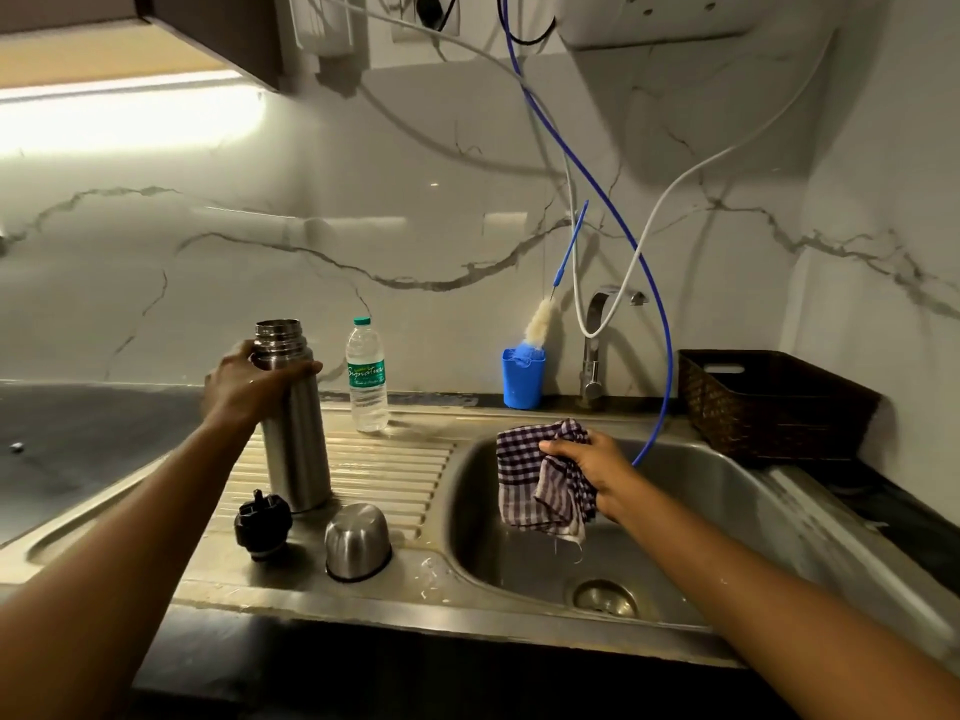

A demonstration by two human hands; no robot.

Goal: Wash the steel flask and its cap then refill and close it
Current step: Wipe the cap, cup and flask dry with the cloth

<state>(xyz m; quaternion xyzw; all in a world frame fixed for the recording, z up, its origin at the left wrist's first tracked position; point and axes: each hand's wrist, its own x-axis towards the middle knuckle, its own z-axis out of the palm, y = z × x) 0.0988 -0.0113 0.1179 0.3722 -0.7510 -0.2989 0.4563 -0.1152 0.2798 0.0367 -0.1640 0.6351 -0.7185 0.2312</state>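
Left hand [244, 387] grips the steel flask [296, 433] at its shoulder, upright and uncapped on the draining board. Stopper [261, 527] and cap [357, 542] sit just in front. Right hand [592, 470] clutches a checked cloth [540, 480] over the sink [727, 491]. Recommended: steady the flask and wipe downward.

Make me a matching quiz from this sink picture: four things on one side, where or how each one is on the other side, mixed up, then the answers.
1. steel flask
2. checked cloth
3. steel cap
4. bottle brush

A. mouth down on the drainboard
B. held bunched above the sink basin
C. standing in the blue holder
D. held upright, mouth open

Pairs: 1-D, 2-B, 3-A, 4-C
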